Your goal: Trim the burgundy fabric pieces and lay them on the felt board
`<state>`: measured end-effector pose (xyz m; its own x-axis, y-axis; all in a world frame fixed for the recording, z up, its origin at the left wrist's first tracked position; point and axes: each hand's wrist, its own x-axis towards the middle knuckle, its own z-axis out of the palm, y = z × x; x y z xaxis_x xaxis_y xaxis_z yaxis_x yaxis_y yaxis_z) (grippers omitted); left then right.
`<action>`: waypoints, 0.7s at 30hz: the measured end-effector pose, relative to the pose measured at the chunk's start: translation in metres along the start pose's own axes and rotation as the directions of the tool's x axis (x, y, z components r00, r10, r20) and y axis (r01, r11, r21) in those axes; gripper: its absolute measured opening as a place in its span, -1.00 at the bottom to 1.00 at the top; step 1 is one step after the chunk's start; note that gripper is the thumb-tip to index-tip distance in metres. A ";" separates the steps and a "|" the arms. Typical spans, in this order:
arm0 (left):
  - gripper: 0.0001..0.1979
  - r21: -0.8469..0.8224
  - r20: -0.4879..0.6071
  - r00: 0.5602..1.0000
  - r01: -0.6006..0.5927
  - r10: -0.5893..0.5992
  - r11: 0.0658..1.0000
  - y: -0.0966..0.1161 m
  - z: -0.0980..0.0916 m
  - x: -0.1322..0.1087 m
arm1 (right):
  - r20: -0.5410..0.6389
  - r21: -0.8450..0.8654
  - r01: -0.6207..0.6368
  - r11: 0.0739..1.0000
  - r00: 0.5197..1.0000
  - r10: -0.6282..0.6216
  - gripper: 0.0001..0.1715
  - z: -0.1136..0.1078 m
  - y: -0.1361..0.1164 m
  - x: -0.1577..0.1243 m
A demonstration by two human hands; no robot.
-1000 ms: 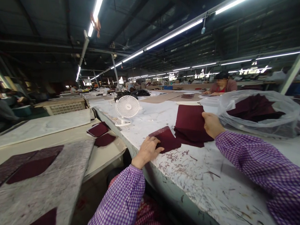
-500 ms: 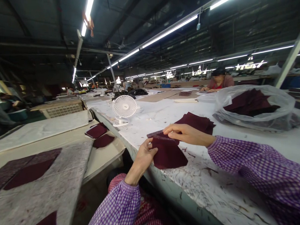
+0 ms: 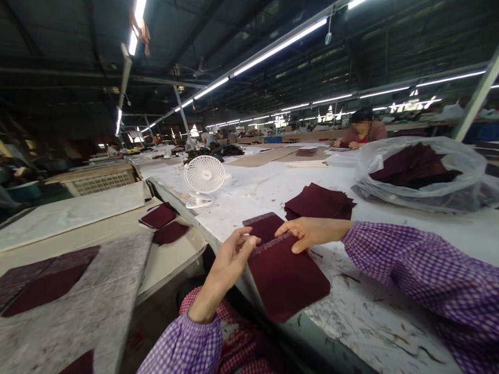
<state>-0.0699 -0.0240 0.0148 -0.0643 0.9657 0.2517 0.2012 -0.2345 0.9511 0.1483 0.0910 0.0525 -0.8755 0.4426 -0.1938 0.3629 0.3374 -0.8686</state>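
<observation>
A maroon fabric piece (image 3: pixel 290 282) with a speckled strip along its top edge lies at the table's near edge, its lower corner reaching past that edge. My left hand (image 3: pixel 230 255) is closed at its upper left corner, thumb and forefinger nearly together. My right hand (image 3: pixel 307 233) grips the upper right edge between thumb and fingers. Under and beyond it shows another maroon piece (image 3: pixel 266 226), also with a speckled border. Just behind my right hand is a loose stack of maroon pieces (image 3: pixel 319 201).
A white fan (image 3: pixel 204 175) stands near the table's left edge. At the right sits a clear plastic bag (image 3: pixel 422 197) of maroon pieces. Lower to the left, a grey board (image 3: pixel 108 280) carries more pieces. Across the white table (image 3: pixel 249 187) a person (image 3: pixel 367 131) leans over work.
The upper fabric piece has come down toward me and lies more spread out, its speckled strip now showing. My right hand has shifted to its right edge; my left hand has moved slightly left.
</observation>
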 end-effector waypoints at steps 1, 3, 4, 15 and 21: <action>-0.55 0.131 0.032 0.999 -0.029 0.025 0.991 -0.001 0.004 0.008 | -0.009 -0.029 0.007 1.000 1.000 -0.007 -0.35 0.000 0.003 0.002; -0.59 0.353 0.095 0.994 -0.078 0.047 0.932 -0.001 0.015 0.021 | -0.028 -0.090 0.038 0.995 0.999 -0.041 -0.41 0.001 0.007 0.003; -0.61 0.433 0.114 0.992 -0.094 0.049 0.896 -0.002 0.021 0.027 | -0.037 -0.117 0.053 0.992 0.998 -0.058 -0.43 0.001 0.008 0.003; -0.79 0.742 0.218 0.951 -0.309 0.221 0.596 -0.016 0.054 0.034 | -0.165 -0.601 0.030 0.799 0.973 -0.161 -0.74 -0.023 0.016 -0.010; -0.79 0.738 0.224 0.948 -0.318 0.228 0.595 -0.016 0.053 0.034 | -0.152 -0.719 0.068 0.691 0.956 -0.252 -0.76 -0.018 0.022 -0.005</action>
<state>-0.0238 0.0181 -0.0012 0.2043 0.8868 0.4146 0.8617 -0.3639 0.3537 0.1666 0.1112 0.0424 -0.8796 0.4644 0.1032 0.4211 0.8609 -0.2856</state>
